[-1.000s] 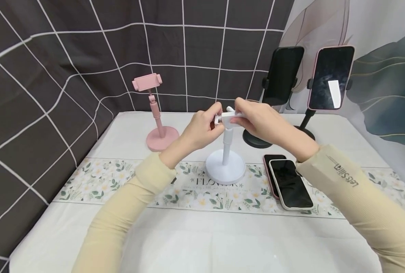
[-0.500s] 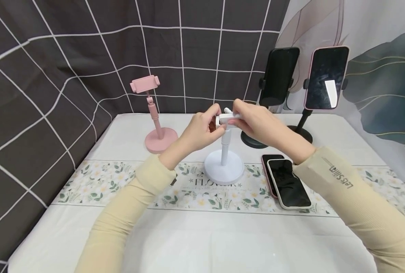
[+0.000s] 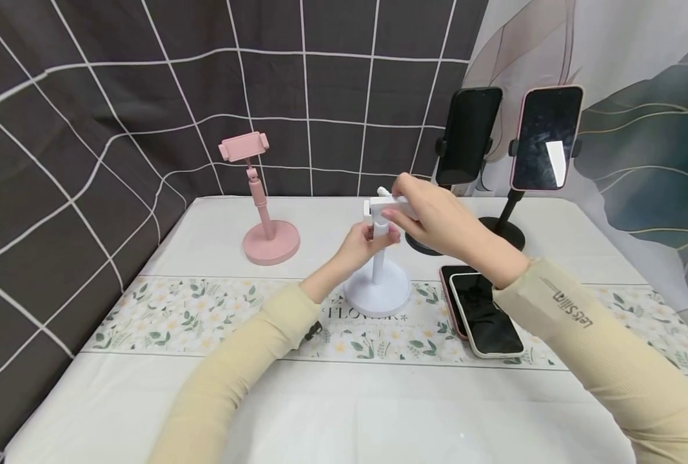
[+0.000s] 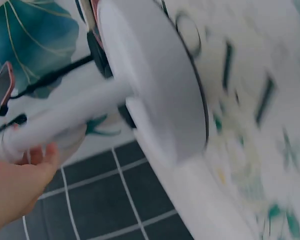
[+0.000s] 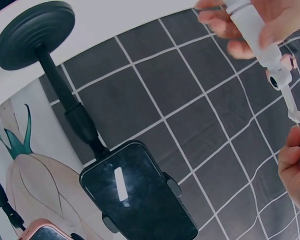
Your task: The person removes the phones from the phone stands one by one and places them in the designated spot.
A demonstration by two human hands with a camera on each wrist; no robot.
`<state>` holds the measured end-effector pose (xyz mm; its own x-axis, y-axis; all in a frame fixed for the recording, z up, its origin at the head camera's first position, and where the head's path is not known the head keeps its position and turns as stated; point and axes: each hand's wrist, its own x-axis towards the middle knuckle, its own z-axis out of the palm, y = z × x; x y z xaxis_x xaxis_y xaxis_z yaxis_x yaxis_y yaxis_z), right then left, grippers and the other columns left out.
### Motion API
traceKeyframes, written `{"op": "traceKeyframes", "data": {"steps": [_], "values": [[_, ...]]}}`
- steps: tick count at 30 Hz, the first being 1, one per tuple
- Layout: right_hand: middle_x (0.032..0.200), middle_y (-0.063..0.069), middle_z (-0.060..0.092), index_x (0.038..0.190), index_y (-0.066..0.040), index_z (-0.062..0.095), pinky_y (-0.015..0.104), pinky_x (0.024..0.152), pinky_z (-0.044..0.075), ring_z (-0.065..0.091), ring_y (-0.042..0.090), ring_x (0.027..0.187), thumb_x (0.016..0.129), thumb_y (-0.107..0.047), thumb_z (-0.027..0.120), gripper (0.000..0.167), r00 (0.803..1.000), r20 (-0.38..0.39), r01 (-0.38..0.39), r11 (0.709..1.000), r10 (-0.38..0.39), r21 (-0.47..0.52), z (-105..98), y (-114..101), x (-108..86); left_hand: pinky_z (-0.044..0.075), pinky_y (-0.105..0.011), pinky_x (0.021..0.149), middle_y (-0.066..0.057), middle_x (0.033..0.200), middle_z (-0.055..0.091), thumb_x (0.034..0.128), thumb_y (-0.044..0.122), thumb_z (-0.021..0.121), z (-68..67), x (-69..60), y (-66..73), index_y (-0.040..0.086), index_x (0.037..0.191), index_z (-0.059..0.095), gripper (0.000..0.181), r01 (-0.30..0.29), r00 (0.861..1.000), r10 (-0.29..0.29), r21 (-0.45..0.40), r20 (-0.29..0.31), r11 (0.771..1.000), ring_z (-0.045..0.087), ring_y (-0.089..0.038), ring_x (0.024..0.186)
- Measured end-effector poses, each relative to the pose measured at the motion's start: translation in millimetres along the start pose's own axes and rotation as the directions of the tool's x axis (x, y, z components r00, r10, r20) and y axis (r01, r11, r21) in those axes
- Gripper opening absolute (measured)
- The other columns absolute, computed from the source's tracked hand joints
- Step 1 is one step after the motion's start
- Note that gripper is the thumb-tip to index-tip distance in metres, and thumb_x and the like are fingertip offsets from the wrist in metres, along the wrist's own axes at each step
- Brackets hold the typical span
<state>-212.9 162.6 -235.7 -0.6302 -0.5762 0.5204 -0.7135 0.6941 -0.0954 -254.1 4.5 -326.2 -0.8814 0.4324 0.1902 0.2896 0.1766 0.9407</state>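
A white phone stand (image 3: 376, 296) with a round base stands upright on the floral runner in the head view. My left hand (image 3: 356, 250) grips its pole just below the joint, thumb in front and fingers behind. The right hand (image 3: 436, 211) pinches the white clamp head (image 3: 374, 207) at the top, between thumb and fingers. In the left wrist view, the left hand (image 4: 22, 185) is at the pole near the frame's left edge. The right wrist view shows the thin jointed neck (image 5: 287, 97) between the two hands; most of the clamp is out of that frame.
A pink phone stand (image 3: 271, 241) stands at the back left. Two black stands at the back right hold a black phone (image 3: 468, 135) and a pink-edged phone (image 3: 548, 138). Two more phones overlap on the runner, the white-edged phone (image 3: 485, 316) on top.
My left hand has left the clamp's left end and moved down to grip the pole. The right hand stays on the clamp head. The view has shifted slightly.
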Motion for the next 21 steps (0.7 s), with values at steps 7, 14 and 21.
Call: {"op": "traceKeyframes", "data": {"steps": [7,14,21], "values": [[0.11,0.017,0.053,0.122,-0.003,0.045,0.04,0.067,0.048,0.057,0.028,0.087,0.089,-0.027,0.065,0.046,0.998,-0.003,-0.059,0.998,0.059,0.012,-0.9,2.6,-4.7,0.041,-0.017,0.068,0.004,0.062,0.046,0.0965,0.015,0.05,16.8,0.6,-3.7,-0.001,0.08,0.052,0.024,0.004,0.995,-0.014,-0.106,-0.094,0.994,0.047,-0.007,0.063],[0.106,0.019,0.049,0.124,-0.001,0.043,0.035,0.061,0.038,0.046,0.025,0.07,0.095,-0.036,0.053,0.046,0.975,-0.182,-0.123,0.992,0.128,0.038,-3.4,13.9,-14.4,0.038,-0.018,0.066,0.006,0.061,0.046,0.0944,0.014,0.051,11.1,7.3,-0.5,0.01,0.074,0.05,0.02,-0.004,0.984,-0.023,-0.157,-0.174,0.988,0.043,-0.007,0.06],[0.105,0.019,0.048,0.125,0.0,0.042,0.034,0.058,0.033,0.042,0.021,0.069,0.097,-0.049,0.038,0.057,0.938,-0.259,-0.211,0.972,0.232,0.106,-4.5,20.0,-19.3,0.036,-0.018,0.059,0.008,0.054,0.045,0.0871,0.009,0.06,-12.1,33.8,11.7,0.015,0.069,0.049,0.022,0.024,0.946,-0.079,-0.175,-0.315,0.984,0.043,-0.006,0.055]]}}
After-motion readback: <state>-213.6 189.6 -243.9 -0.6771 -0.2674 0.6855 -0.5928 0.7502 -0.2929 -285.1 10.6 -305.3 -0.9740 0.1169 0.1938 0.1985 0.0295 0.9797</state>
